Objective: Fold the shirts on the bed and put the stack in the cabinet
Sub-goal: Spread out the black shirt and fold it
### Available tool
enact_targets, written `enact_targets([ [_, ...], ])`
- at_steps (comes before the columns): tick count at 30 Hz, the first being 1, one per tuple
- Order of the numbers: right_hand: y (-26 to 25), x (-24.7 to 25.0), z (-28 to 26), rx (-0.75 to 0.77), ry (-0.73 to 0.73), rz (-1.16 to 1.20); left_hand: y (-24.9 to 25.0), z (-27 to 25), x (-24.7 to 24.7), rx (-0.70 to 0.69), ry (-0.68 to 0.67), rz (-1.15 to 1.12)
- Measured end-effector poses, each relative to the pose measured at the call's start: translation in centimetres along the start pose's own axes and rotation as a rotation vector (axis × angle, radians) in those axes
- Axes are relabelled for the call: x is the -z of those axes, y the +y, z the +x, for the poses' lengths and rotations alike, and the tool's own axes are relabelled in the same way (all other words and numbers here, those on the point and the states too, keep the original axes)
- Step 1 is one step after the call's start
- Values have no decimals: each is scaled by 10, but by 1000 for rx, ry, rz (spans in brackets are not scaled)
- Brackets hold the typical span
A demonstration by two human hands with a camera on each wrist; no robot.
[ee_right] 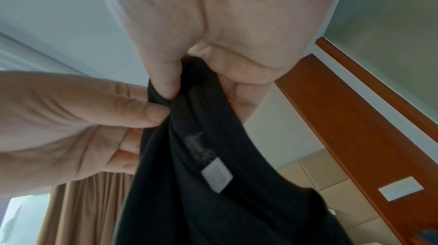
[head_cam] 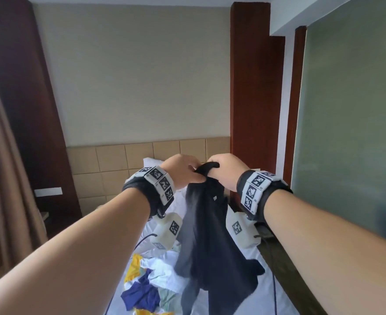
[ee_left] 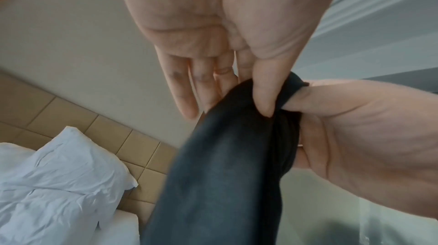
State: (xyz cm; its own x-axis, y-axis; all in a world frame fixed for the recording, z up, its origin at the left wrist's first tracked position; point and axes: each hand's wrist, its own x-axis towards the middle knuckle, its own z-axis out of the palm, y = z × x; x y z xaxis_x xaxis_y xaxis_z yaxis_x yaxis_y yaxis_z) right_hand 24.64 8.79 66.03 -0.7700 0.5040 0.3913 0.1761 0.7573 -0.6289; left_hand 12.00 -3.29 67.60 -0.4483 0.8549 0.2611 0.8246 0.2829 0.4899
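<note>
Both hands are holding one dark shirt (head_cam: 208,235) up above the bed (head_cam: 244,289): the left hand (head_cam: 180,171) is pinching the bunched neckline between thumb and fingers, and the right hand (head_cam: 226,171) is curling round the collar just beside it. The shirt is hanging twisted over the heap of unfolded shirts (head_cam: 151,280) near the bed's foot. With both grips so close, the cloth is likely staying bunched; it could drop onto the heap and tangle
</note>
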Motion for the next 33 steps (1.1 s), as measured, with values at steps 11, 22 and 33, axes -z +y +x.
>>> enact_targets([
  [11,63,-22,-27,-320,-448,-364,-24,6,6,18,235,-329],
  [22,99,-32,-27,-311,31,-125,-120,-39,0,410,110,-25],
  [33,179,-133,-65,-427,-544,-362,-204,-113,-101,510,-461,261],
])
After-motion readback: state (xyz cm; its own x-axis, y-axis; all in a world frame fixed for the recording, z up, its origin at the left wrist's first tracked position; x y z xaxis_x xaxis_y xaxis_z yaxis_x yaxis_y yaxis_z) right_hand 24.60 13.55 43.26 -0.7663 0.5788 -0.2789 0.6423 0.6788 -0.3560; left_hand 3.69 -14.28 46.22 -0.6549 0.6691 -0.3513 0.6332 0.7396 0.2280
